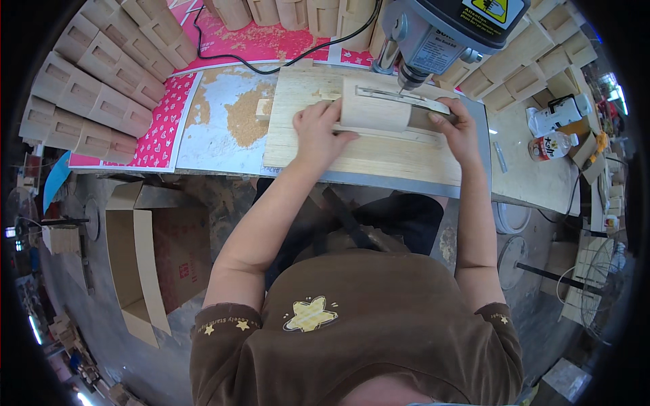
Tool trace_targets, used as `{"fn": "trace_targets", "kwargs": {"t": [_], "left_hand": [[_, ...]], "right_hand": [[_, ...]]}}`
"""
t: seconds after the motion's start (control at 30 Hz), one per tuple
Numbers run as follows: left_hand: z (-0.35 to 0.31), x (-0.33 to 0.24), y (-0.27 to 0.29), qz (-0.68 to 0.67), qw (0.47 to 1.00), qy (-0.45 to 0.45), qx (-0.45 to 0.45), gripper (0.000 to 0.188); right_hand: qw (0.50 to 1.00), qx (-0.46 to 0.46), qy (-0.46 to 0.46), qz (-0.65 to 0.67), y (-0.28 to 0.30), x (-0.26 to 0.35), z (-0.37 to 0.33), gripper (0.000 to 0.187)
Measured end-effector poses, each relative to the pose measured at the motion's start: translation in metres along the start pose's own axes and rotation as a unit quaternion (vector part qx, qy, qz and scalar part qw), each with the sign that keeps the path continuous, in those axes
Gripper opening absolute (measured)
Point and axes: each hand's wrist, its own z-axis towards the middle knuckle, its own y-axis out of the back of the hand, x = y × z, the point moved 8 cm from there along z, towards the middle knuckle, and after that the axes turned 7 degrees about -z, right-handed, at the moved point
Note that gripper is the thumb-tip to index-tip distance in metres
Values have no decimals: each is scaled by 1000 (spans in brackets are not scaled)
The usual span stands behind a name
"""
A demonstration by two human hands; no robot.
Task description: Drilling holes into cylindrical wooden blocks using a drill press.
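Just below the drill chuck (pixel 411 76), the pale wooden block (pixel 372 114) lies lengthwise left to right between the hands, the left hand (pixel 317 132) touching its left end, grip unclear, the right hand (pixel 462 132) pinching the metal strip (pixel 435 105) at its right.

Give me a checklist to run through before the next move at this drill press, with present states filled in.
1. Left hand at the wooden workpiece's left end: ok.
2. Right hand at its right end: ok.
3. Workpiece over the wooden board: ok.
4. Both hands to the sides of the drill bit: ok.
5. Bit stopped: cannot tell from a single picture.
6. Worktop free of sawdust: not ok; some lies left of the board.
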Motion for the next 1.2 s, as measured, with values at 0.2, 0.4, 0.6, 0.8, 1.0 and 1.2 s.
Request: {"fn": "trace_targets", "kwargs": {"t": [0.2, 0.4, 0.6, 0.8, 1.0, 1.2], "left_hand": [[3, 8, 0, -43, 997, 18, 59, 66], [5, 10, -4, -58, 995, 14, 75, 61], [6, 6, -7, -36, 997, -7, 68, 58], [3, 6, -1, -22, 998, 6, 67, 57], [4, 7, -2, -16, 998, 2, 62, 56], [5, 5, -2, -18, 998, 5, 62, 55]], "right_hand": [[999, 12, 27, 25, 6, 26, 2, 32], [956, -239, 172, -10, 113, 143, 60, 36], [961, -204, 166, -85, 101, 185, 116, 32], [930, -240, 98, -260, 93, 206, 29, 27], [949, -232, 121, -178, 42, 149, -32, 12], [934, -262, 186, -153, 19, 113, -33, 9]]}}
